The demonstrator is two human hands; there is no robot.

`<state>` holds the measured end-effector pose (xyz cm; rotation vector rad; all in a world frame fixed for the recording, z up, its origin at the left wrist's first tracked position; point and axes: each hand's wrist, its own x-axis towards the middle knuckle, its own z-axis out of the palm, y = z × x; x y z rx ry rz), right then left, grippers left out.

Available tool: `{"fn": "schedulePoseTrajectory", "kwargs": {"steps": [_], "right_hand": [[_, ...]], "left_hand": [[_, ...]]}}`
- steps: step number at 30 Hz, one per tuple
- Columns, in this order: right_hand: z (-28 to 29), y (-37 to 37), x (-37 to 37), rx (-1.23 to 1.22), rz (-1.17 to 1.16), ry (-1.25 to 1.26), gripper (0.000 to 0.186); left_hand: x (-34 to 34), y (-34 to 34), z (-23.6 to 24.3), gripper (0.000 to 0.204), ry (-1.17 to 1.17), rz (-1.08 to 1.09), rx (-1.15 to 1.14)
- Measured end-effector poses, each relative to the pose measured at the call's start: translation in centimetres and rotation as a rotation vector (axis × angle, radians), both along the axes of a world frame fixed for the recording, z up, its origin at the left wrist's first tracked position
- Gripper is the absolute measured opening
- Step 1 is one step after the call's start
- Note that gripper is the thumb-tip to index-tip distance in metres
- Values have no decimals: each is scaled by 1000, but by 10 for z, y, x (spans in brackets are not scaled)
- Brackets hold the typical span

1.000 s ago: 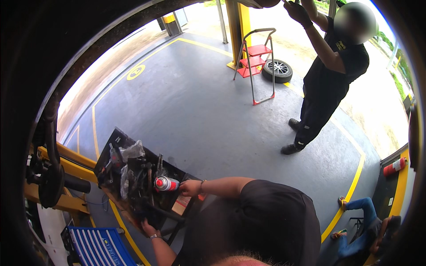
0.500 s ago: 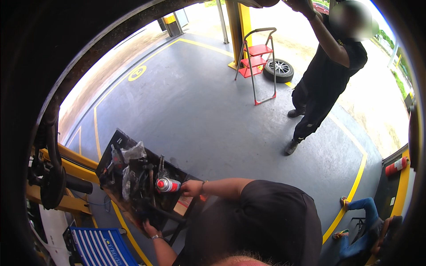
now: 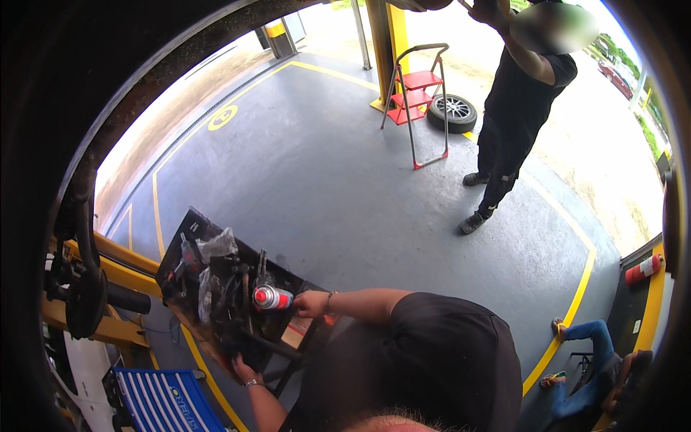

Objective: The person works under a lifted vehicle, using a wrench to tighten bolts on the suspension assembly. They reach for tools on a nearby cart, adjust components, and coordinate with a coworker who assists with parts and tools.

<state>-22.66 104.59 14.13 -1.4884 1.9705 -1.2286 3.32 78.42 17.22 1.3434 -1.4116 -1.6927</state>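
Observation:
A black tool trolley [image 3: 295,272] piled with tools stands at the lower left, in front of me. My right hand [image 3: 312,304] is closed at its right rim, right beside the base of a spray can [image 3: 275,297] with a red cap. Its fingertips are partly hidden. At the trolley's near left side, my left hand [image 3: 246,370] curls on the edge, fingertips lost in shadow. Clear plastic bags [image 3: 218,245] and dark hand tools [image 3: 241,277] fill the tray. A small box [image 3: 294,335] lies in the part nearest me.
A co-worker [image 3: 522,108] in black stands at the far right, arms raised. Near them are a red step ladder [image 3: 414,99] and a wheel [image 3: 453,114]. Another person [image 3: 590,360] sits lower right. A blue slatted panel [image 3: 162,396] and vehicle parts [image 3: 86,302] are at left.
The co-worker in black has shifted a little to the left, arms still raised. My hands, the trolley and the spray can stay in the same places.

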Motion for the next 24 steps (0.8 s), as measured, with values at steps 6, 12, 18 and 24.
{"fn": "schedulePoseTrajectory", "kwargs": {"steps": [6, 12, 18, 24], "right_hand": [[-1, -1, 0, 6, 1, -7, 35], [2, 0, 1, 14, -3, -26, 35], [1, 0, 1, 31, -10, -20, 34], [-1, -1, 2, 23, -12, -7, 34]], "left_hand": [[0, 0, -1, 74, 17, -9, -3], [0, 3, 4, 69, 4, -18, -15], [-1, 2, 2, 62, -6, -11, -29], [1, -4, -7, 67, 15, -19, -16]]}}
